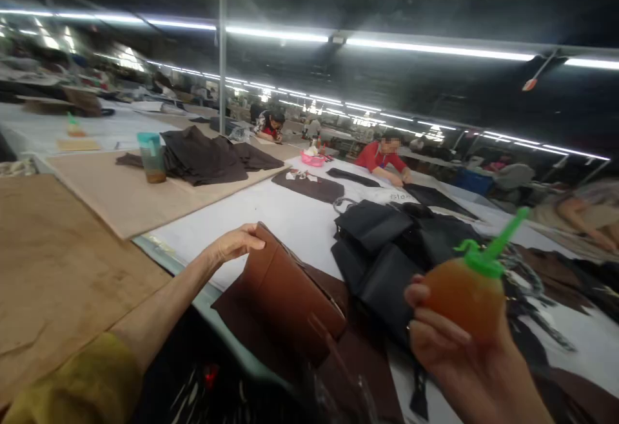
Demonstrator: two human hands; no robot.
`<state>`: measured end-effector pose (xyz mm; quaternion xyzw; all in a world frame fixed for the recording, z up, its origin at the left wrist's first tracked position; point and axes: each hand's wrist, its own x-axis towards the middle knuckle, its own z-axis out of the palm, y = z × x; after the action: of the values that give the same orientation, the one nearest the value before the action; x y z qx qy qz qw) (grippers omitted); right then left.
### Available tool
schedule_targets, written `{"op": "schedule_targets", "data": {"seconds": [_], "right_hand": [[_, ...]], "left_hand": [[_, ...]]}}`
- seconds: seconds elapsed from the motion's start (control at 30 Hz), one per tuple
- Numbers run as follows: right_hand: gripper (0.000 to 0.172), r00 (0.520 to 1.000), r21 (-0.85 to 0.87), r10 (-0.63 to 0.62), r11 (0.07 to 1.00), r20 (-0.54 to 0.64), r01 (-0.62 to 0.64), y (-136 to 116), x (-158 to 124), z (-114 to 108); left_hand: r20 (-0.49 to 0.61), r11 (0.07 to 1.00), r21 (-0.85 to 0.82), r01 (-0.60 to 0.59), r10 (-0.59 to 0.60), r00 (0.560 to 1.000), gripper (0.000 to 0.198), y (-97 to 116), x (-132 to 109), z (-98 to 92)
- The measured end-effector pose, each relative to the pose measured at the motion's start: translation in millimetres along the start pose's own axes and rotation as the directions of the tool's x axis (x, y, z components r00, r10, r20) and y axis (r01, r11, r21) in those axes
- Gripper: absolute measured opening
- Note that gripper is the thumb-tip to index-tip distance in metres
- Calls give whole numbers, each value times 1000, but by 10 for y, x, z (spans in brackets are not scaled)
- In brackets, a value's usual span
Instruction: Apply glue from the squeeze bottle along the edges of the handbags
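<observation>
My left hand point(240, 243) is closed on the upper left corner of a brown leather bag point(290, 289), thumb and fingers gripping its edge. The bag is tilted on a dark brown sheet point(358, 372) at the table's near edge, its opening facing the far right. In my right hand point(449, 346) is a round squeeze bottle point(464, 295) of orange-brown liquid, with a green cap and a green spout pointing up. It is held raised over the right side of the table. Black bags point(382, 243) lie piled behind and left of the bottle.
Dark fabric pieces point(203, 156) and a teal-lidded container point(152, 160) rest on a beige board point(120, 198) at left. A pink basket point(313, 158) stands farther back. A person in red point(380, 156) bends over the table's far side; others work beyond. A metal post point(223, 63) rises behind.
</observation>
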<state>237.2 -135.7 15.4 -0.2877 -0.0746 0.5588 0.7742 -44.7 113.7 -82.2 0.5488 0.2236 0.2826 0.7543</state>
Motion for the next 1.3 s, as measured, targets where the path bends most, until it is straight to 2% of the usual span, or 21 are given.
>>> {"op": "schedule_targets", "data": {"seconds": [0.1, 0.17, 0.27, 0.33, 0.4, 0.43, 0.47, 0.5, 0.53, 0.57, 0.67, 0.73, 0.77, 0.83, 0.87, 0.93, 1.0, 1.07, 1.17, 1.23, 1.3], "right_hand": [[49, 988, 100, 154, 983, 35, -156, 270, 226, 182], [48, 977, 84, 199, 975, 71, -205, 404, 328, 194], [46, 963, 23, 254, 966, 91, -257, 567, 383, 144], [41, 954, -32, 286, 958, 84, -285, 649, 376, 100], [35, 949, -75, 305, 951, 79, -300, 705, 361, 60], [34, 952, -82, 298, 953, 74, -292, 724, 354, 43], [34, 956, -80, 285, 957, 67, -279, 738, 349, 28], [34, 961, -69, 272, 961, 57, -268, 749, 345, 15], [34, 965, -49, 258, 966, 41, -256, 757, 341, 6], [34, 968, -25, 251, 968, 25, -250, 765, 336, 1], [34, 953, 56, 304, 951, 0, -304, 808, 320, 8], [32, 934, 81, 356, 931, 25, -357, 866, 314, 29], [31, 923, 70, 381, 920, 58, -384, 904, 315, 45], [29, 906, 24, 399, 914, 139, -406, 987, 324, 82], [30, 899, 2, 401, 913, 176, -408, 1025, 332, 103], [32, 889, -11, 400, 913, 222, -408, 1074, 350, 143], [29, 879, -7, 412, 906, 239, -422, 1066, 372, 166], [27, 882, 16, 418, 902, 217, -431, 993, 399, 161], [37, 918, 29, 367, 926, 150, -376, 800, 450, 107], [46, 936, -16, 324, 946, 140, -325, 658, 486, 58], [54, 946, -53, 295, 955, 133, -291, 537, 518, 19]], "left_hand": [[32, 1000, -16, 4, -3, 999, 29, -41, 50, 4], [52, 1000, -12, 12, -11, 999, 28, -22, 61, 64], [20, 1000, 14, -7, 7, 1000, 24, 61, 20, 150], [-11, 994, 107, -36, 38, 999, 26, 124, -42, 222], [-137, 955, 293, -55, 99, 986, 36, 150, -142, 366], [-245, 914, 403, -55, 165, 955, 44, 133, -212, 480], [-371, 860, 510, -31, 252, 894, 53, 89, -296, 624], [-468, 803, 596, -2, 350, 811, 61, 15, -393, 794], [-504, 744, 668, 11, 441, 742, 68, -87, -498, 983], [-476, 680, 733, 25, 485, 734, 78, -209, -603, 1179], [-290, 535, 845, -28, 501, 816, 115, -576, -843, 1687], [-311, 475, 874, 103, 385, 869, 117, -701, -891, 1870], [-353, 444, 876, 189, 324, 878, 111, -710, -885, 1907], [-443, 378, 863, 335, 246, 862, 92, -640, -853, 1892], [-472, 350, 857, 377, 246, 846, 83, -579, -842, 1854], [-500, 323, 853, 411, 275, 821, 68, -444, -862, 1745], [-521, 347, 841, 414, 320, 791, 59, -322, -941, 1615], [-536, 418, 824, 383, 351, 768, 50, -207, -1053, 1468], [-565, 583, 755, 300, 345, 750, 35, -14, -1189, 1211], [-575, 703, 677, 216, 322, 752, 28, 124, -1215, 1032], [-557, 795, 595, 119, 301, 774, 24, 240, -1192, 878]]}}
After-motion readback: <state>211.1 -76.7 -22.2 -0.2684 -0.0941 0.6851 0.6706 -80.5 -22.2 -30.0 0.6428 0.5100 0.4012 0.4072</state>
